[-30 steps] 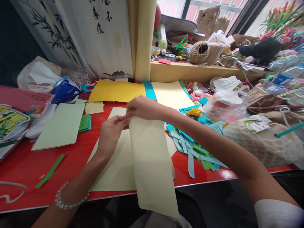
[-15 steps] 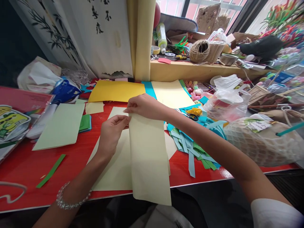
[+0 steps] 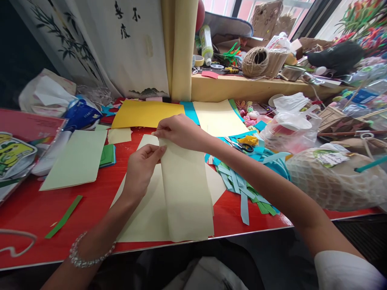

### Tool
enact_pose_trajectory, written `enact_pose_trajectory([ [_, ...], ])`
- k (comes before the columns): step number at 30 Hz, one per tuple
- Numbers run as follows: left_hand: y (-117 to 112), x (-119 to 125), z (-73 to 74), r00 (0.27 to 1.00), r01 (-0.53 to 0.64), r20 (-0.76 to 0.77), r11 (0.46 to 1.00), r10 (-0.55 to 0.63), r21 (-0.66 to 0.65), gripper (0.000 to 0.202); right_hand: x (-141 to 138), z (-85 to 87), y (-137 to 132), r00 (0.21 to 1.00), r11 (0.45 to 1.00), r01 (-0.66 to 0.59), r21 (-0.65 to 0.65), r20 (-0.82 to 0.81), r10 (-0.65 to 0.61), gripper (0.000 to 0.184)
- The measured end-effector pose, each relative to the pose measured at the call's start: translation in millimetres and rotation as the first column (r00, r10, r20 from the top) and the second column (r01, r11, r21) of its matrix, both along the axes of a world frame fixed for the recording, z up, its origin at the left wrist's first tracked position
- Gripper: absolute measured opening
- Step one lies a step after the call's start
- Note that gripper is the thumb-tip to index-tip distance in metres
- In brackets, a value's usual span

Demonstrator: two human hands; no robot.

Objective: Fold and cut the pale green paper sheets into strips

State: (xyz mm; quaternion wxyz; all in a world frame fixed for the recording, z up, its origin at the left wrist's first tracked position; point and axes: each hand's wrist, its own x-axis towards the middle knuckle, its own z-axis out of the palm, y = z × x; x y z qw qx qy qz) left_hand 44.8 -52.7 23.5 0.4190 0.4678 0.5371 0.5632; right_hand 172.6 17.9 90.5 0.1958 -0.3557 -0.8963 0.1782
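Note:
A pale green sheet of paper (image 3: 187, 193) lies folded or doubled into a long strip, over a larger pale sheet (image 3: 145, 217) on the red table. At its upper left corner, my left hand (image 3: 143, 167) pinches the edge between thumb and forefinger. My right hand (image 3: 178, 131) comes across from the right, its fingers closed on the strip's top edge just above the left thumb. The exact grip of the right fingertips is partly hidden. Part of another pale piece (image 3: 215, 183) shows under the strip's right side.
Cut blue and green strips (image 3: 242, 189) are heaped at right, beside scissors (image 3: 242, 146). Yellow card (image 3: 145, 114) and cream paper (image 3: 219, 119) lie at the back. A folded pale green card (image 3: 75, 159) and a green strip (image 3: 64, 217) are on the left. A netted bag (image 3: 332, 181) sits far right.
The pale green strip's lower end has come down from over the table's front edge onto the table. Its top edge and my right hand have shifted slightly left and up.

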Motion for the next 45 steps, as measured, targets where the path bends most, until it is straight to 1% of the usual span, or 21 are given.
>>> enact_pose_trajectory([
  [7, -2, 0, 0.2, 0.995, 0.094, -0.022, 0.995, -0.095, -0.041, 0.028, 1, 3.3, 4, 0.998, 0.997, 0.056, 0.048, -0.032, -0.054, 0.029],
  [10, -1, -1, -2.8, 0.997, 0.063, -0.033, 0.997, -0.064, -0.041, 0.028, -1, 5.8, 2, 0.997, 0.995, 0.065, 0.07, -0.047, -0.062, 0.03],
  [13, 1, -3, -4.8, 0.999, 0.035, -0.022, 0.998, -0.037, -0.047, 0.03, -3, 8.2, 0, 0.995, 0.995, 0.085, 0.048, -0.061, -0.082, 0.029],
  [16, 1, -4, -3.4, 1.0, 0.01, 0.005, 0.999, -0.009, -0.048, 0.031, 1, 5.9, -2, 0.973, 0.994, 0.108, 0.022, -0.209, -0.101, 0.023],
  [17, 1, -5, -2.3, 1.0, 0.0, 0.017, 0.999, 0.001, -0.042, 0.032, 5, 3.0, -3, 0.951, 0.992, 0.127, 0.02, -0.288, -0.116, 0.025],
  [19, 1, -6, 0.2, 0.998, -0.036, 0.043, 0.999, 0.037, -0.018, 0.032, 19, -6.4, -8, 0.887, 0.982, 0.191, -0.011, -0.426, -0.178, 0.039],
  [21, 2, -8, 2.2, 0.993, -0.105, 0.055, 0.994, 0.103, 0.017, 0.033, 36, -19.6, -17, 0.824, 0.953, 0.271, -0.133, -0.48, -0.302, 0.054],
  [22, 2, -8, 2.7, 0.988, -0.146, 0.054, 0.989, 0.144, 0.037, 0.034, 45, -26.8, -24, 0.808, 0.939, 0.254, -0.232, -0.483, -0.338, 0.062],
  [23, 2, -9, 2.9, 0.981, -0.19, 0.05, 0.98, 0.187, 0.059, 0.035, 53, -33.8, -31, 0.807, 0.909, 0.192, -0.369, -0.468, -0.361, 0.066],
  [24, 3, -10, 2.7, 0.974, -0.225, 0.046, 0.971, 0.222, 0.081, 0.035, 60, -40.5, -39, 0.827, 0.842, 0.092, -0.531, -0.431, -0.362, 0.067],
  [25, 3, -10, 2.1, 0.968, -0.249, 0.043, 0.963, 0.246, 0.099, 0.034, 66, -46.5, -47, 0.839, 0.751, 0.013, -0.661, -0.4, -0.367, 0.067],
  [27, 4, -10, 0.5, 0.964, -0.267, 0.049, 0.956, 0.263, 0.122, 0.032, 71, -56.3, -60, 0.843, 0.61, -0.115, -0.784, -0.402, -0.357, 0.055],
  [28, 5, -10, -0.2, 0.966, -0.256, 0.057, 0.959, 0.251, 0.123, 0.031, 71, -60.3, -65, 0.835, 0.573, -0.154, -0.805, -0.416, -0.36, 0.046],
  [29, 5, -9, -0.8, 0.971, -0.234, 0.067, 0.965, 0.228, 0.117, 0.03, 70, -63.8, -67, 0.821, 0.559, -0.175, -0.811, -0.433, -0.372, 0.038],
  [32, 6, -7, -0.9, 0.993, -0.069, 0.1, 0.997, 0.066, 0.021, 0.027, 66, -72.2, -68, 0.752, 0.587, -0.18, -0.789, -0.495, -0.435, 0.027],
  [34, 5, -5, -0.2, 0.994, 0.047, 0.101, 0.997, -0.041, -0.053, 0.03, 66, -76.5, -67, 0.702, 0.615, -0.189, -0.766, -0.543, -0.461, 0.025],
  [35, 5, -4, 0.0, 0.993, 0.075, 0.094, 0.994, -0.068, -0.074, 0.031, 67, -78.3, -66, 0.683, 0.627, -0.194, -0.755, -0.563, -0.466, 0.025],
  [37, 6, -3, -0.1, 0.995, 0.071, 0.079, 0.995, -0.065, -0.073, 0.034, 70, -81.3, -65, 0.677, 0.645, -0.181, -0.742, -0.57, -0.466, 0.023],
  [39, 7, -3, -1.2, 0.996, 0.033, 0.084, 0.998, -0.028, -0.056, 0.035, 73, -83.4, -64, 0.71, 0.65, -0.151, -0.745, -0.539, -0.453, 0.023],
  [42, 9, -5, -3.2, 0.993, -0.018, 0.116, 0.999, 0.023, -0.048, 0.034, 76, -85.5, -63, 0.768, 0.626, -0.13, -0.769, -0.478, -0.426, 0.024],
  [45, 11, -7, -3.5, 0.993, -0.006, 0.113, 0.998, 0.013, -0.064, 0.034, 77, -87.3, -63, 0.763, 0.624, -0.134, -0.77, -0.482, -0.431, 0.021],
])
